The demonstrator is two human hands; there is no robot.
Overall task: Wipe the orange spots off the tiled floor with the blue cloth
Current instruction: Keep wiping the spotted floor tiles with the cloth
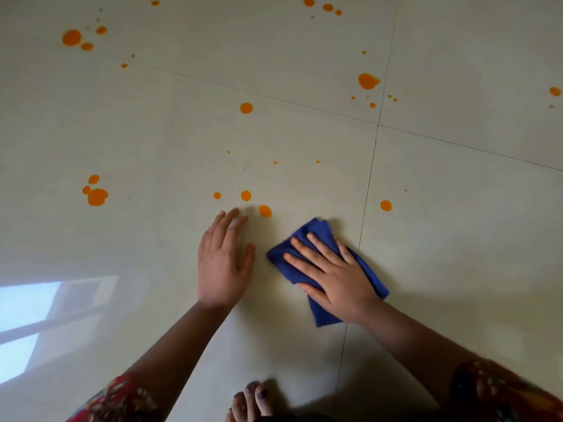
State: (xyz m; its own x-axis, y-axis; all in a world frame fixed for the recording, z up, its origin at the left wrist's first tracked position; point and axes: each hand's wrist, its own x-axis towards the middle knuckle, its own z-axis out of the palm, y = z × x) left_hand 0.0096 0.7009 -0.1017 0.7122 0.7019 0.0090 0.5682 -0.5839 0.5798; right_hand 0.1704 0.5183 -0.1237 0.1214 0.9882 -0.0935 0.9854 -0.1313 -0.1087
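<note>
Lying flat, folded blue cloth [318, 231]

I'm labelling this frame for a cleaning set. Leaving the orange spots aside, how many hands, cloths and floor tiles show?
Hands: 2 (left hand, right hand)
Cloth: 1
Tiles: 4
Total: 7
</note>
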